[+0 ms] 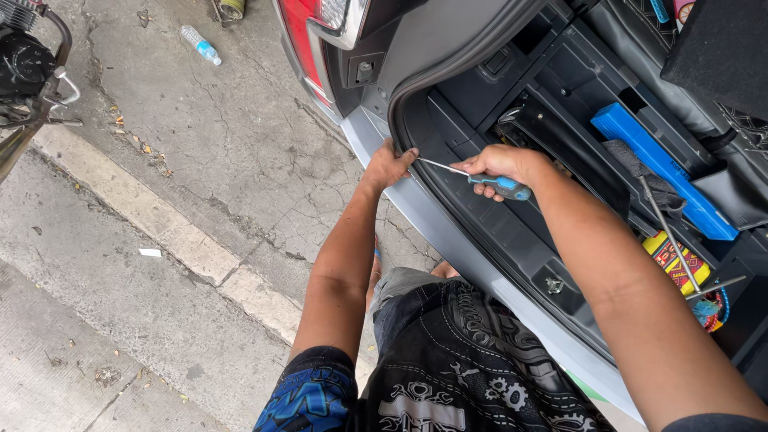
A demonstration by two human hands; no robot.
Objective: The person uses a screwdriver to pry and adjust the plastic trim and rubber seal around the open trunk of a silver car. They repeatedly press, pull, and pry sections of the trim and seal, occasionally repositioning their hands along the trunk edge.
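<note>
The right hand is gripping a blue-handled screwdriver, its tip reaching the trim at the boot opening's corner, where the left hand is pressing with fingers curled on the edge. The trim is sitting in place, so prying looks barely begun.
</note>
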